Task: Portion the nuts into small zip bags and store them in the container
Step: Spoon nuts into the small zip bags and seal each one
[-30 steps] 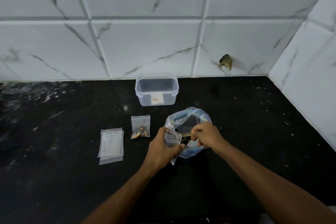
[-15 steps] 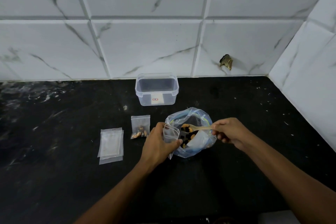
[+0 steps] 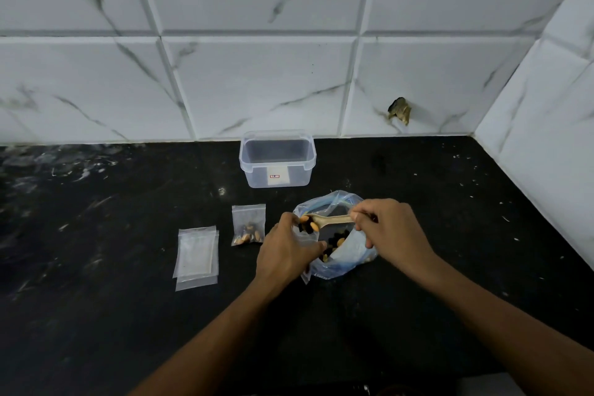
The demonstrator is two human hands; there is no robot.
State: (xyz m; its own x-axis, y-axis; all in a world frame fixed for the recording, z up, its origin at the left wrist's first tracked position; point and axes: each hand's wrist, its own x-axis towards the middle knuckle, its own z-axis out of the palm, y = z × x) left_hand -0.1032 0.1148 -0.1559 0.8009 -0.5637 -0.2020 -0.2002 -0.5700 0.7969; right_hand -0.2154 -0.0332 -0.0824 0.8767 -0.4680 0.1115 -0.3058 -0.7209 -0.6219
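Looking down, we see a big black counter [image 3: 96,315] with pale streaks and little white specks on it. It meets a wall of white tiles [image 3: 257,80] with grey marble lines.

Next in size is the clear plastic container [image 3: 277,158]. It sits at the back of the counter, close to the wall, with no lid on. We see a small white label with a red mark on its front side.

Nearer to us is the big clear bag [image 3: 340,255] with blue lines along its zip. Its mouth stands open, and we see brown and dark nuts [image 3: 336,239] inside it.

Our left hand [image 3: 287,249] has its fingers curled round a small zip bag [image 3: 307,236], holding the top open right at the big bag's left edge. Our right hand [image 3: 390,233] pinches the handle of a pale wooden spoon [image 3: 331,219]. The spoon lies sideways over the big bag. Its bowl holds a few nuts [image 3: 309,224] right at the mouth of the small bag.

To the left of our hands lies a filled small bag [image 3: 248,224]. It is flat on the counter, with brown nuts bunched at its bottom.

Further left is a little stack of empty zip bags [image 3: 196,257], clear and flat, well apart from the container.
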